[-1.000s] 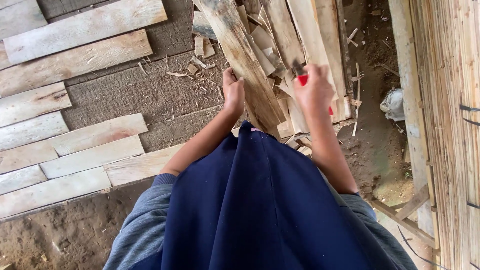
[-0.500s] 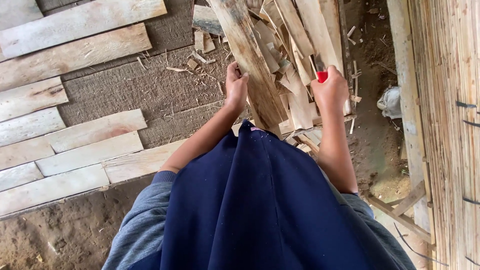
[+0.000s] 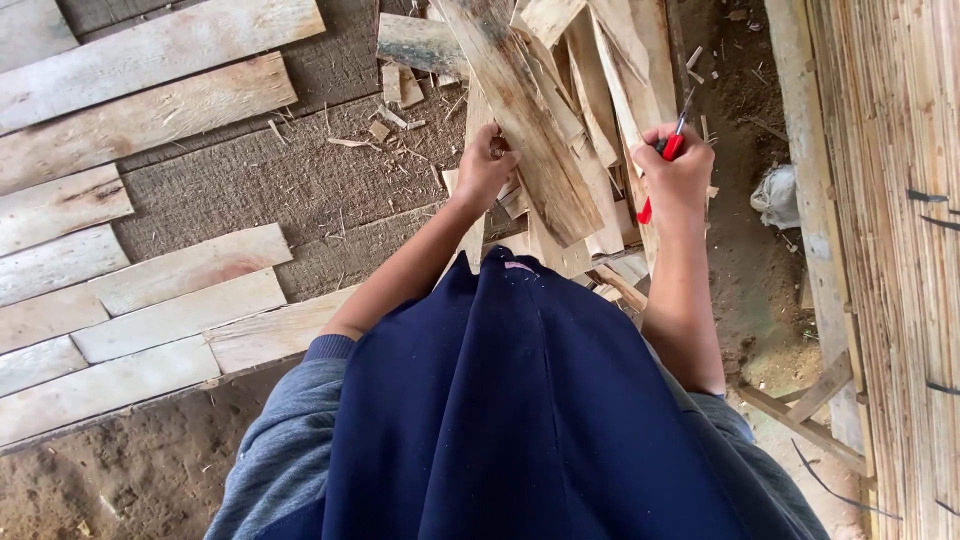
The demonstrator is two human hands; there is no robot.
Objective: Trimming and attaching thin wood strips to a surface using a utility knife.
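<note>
Hands: one plank (image 3: pixel 520 120), one red-handled tool (image 3: pixel 665 160).

Rough outdoor woodworking yard or rural carpentry site. Evidence: bare dirt ground (image 3: pixel 120 480) at lower left; loose sawn planks (image 3: pixel 150 270) laid across the left of frame; a heap of split offcuts (image 3: pixel 570 110) at upper centre; a slatted bamboo wall (image 3: pixel 890 200) along the right edge.
</note>
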